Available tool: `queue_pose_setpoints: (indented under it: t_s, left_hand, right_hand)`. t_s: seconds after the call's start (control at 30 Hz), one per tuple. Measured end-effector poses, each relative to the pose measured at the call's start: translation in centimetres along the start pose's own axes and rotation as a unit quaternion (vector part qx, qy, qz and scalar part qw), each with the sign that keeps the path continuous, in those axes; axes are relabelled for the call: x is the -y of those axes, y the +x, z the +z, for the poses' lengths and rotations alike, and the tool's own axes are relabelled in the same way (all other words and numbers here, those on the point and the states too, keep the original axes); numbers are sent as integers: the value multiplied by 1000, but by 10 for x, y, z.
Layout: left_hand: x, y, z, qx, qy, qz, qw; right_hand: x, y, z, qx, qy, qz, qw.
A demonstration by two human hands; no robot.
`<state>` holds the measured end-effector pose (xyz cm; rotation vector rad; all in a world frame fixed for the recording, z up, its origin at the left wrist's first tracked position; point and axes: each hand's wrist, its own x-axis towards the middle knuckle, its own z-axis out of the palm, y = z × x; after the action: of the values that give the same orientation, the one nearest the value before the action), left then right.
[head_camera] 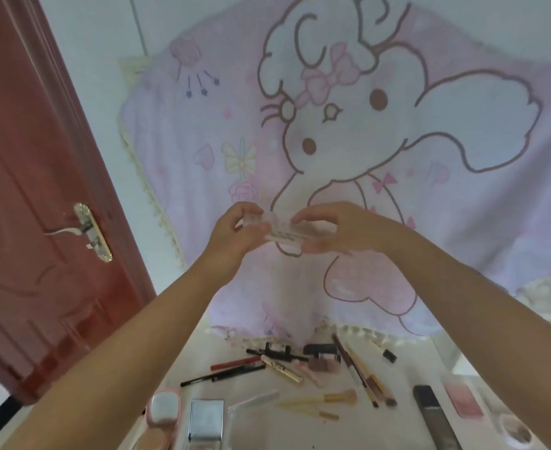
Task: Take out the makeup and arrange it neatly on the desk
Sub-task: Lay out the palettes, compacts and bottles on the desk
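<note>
Both hands are raised high above the desk and hold a small clear plastic case between them. My left hand pinches its left end, and my right hand grips its right end with curled fingers. What the case holds is too blurred to tell. Far below, makeup lies scattered on the white desk: a red pencil, a black pencil, a gold tube, several brushes, a silver compact and a pink-rimmed compact.
A pink cartoon cloth hangs on the wall behind the desk. A red door with a metal handle stands at the left. A dark tube, a pink blush pan and a small jar lie at the desk's right.
</note>
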<state>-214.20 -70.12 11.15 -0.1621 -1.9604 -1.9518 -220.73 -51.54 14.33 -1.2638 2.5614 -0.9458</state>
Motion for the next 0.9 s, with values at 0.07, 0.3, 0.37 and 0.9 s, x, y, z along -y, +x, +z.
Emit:
queue_pose_setpoints:
  t_s: [0.07,0.3,0.37,0.9]
  left_hand:
    - [-8,5,-1,-9,-31,-3,999]
    - [-12,16,-12,-79,-109,-65,989]
    - [-15,17,-15,-80,-110,-89,987]
    - [-34,-2,-34,38,-61,-76,995]
  right_hand:
    - [9,7,-6,-47,2,-13,999]
    - [23,18,1,-90,-122,-109,982]
    - [25,21,1,-79,-149,-110,979]
    - [36,12,6,-49,-74,-140,986]
